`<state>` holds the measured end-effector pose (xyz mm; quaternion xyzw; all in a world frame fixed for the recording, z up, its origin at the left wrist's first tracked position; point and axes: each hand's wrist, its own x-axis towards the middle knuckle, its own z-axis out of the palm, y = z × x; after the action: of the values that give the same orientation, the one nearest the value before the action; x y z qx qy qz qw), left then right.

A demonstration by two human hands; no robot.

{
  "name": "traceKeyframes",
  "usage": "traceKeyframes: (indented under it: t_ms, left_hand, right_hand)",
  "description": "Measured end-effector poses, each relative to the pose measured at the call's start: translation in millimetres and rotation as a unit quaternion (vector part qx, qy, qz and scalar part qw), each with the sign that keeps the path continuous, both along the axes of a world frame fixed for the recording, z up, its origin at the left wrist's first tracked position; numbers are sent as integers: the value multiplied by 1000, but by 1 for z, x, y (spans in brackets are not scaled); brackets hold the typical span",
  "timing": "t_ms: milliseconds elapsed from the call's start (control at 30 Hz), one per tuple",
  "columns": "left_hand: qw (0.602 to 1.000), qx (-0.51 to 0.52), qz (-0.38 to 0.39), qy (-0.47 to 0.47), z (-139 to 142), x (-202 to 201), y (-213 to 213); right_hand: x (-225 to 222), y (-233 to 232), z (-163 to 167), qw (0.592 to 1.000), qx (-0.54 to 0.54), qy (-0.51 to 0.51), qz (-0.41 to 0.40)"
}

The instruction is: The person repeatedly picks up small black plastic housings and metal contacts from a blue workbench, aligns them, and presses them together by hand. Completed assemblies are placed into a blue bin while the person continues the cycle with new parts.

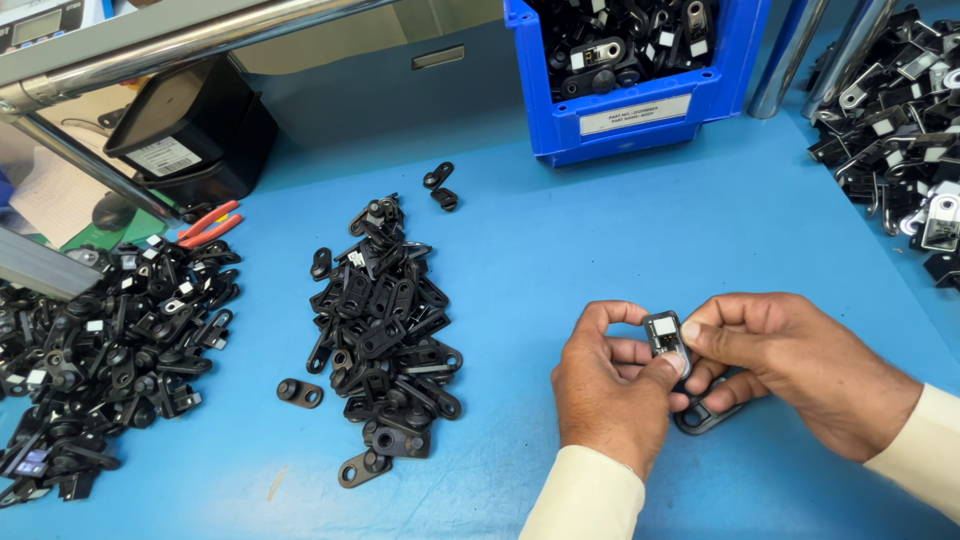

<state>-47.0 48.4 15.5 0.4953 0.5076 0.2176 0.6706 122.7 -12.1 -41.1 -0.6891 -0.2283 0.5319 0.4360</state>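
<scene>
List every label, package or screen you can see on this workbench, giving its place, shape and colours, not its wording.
White rectangular label with dark print: front of the blue plastic parts bin, top centre.
White rectangular sticker: side of the black plastic box, upper left.
Small grey display screen: top left corner, partly cut off.

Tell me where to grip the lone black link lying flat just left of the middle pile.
Take the link across its narrow waist, between the two round ends, coming straight down from above. It lies flat on the blue table with bare surface on both long sides, so fingertips fit there; the pile crowds only its right end.
</scene>
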Motion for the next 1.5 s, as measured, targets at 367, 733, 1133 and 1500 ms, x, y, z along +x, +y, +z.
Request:
traceKeyframes:
  t_ms: [367,733,1133,1500]
  left_hand:
    - [997,43,-14,59,9,0,-9]
    - [997,27,-70,-33,-5,-5,3]
    - [996,-30,64,-50,-5,-5,5]
    - [999,30,1,24,8,-1,-2]
  right_hand:
    - [-30,-22,-16,883,179,-432,49]
    - [22,-3,-6,998,26,43,33]
    - [-5,-6,19,994,22,-95,-54]
    - [-18,-3,9,995,11,-94,-44]
